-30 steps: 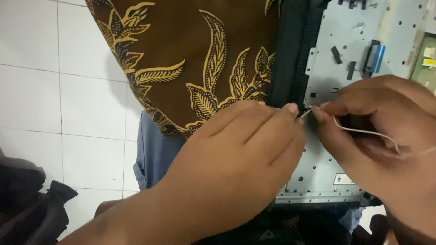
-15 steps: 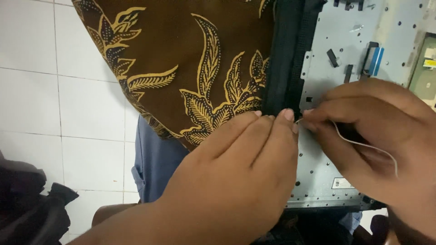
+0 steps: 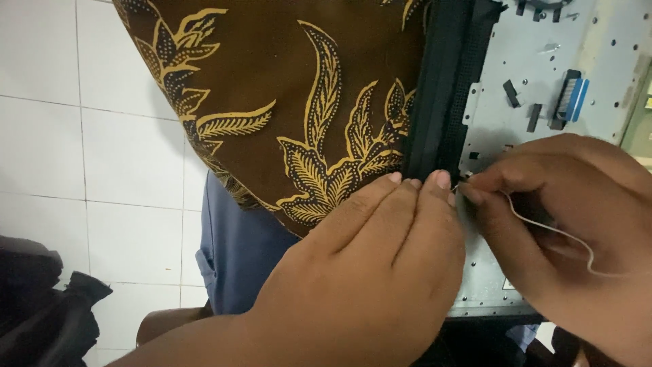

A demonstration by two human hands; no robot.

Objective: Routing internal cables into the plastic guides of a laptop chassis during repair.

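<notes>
The left hand (image 3: 370, 272) fills the lower middle of the view, back upward, its fingers held together and nearly straight, pointing toward 1 o'clock. The fingertips (image 3: 441, 182) rest on the edge where a black perforated strip (image 3: 445, 88) meets the grey metal panel (image 3: 598, 61). Nothing shows clamped in this hand; it looks pressed flat rather than gripping, though its thumb and palm side are hidden beneath it.

The right hand (image 3: 570, 224) comes in from 4 o'clock, curled, with thumb and forefinger pinched together on the end of a thin white wire (image 3: 550, 228). The pinch sits just beside the left fingertips, at about 3 o'clock from them, close enough that the two hands nearly touch. From the pinch the wire runs down across the right hand's fingers toward 4 o'clock and bends near the knuckles; where it ends is hard to make out. What the wire's tip meets at the panel is too small and too covered by fingers to tell.

The metal panel lies at 1 to 3 o'clock, dotted with small holes, with a blue-and-black connector (image 3: 570, 98) and small black clips near its top. Its lower part is covered by both hands, and its right side is cut off by the frame. A brown cloth with a yellow leaf pattern (image 3: 299, 102) spreads across 11 to 12 o'clock, with blue fabric (image 3: 238, 251) under it. A dark shape (image 3: 41, 306) at 8 o'clock is cut off and unclear. White floor tiles (image 3: 54, 136) show at 9 o'clock.
</notes>
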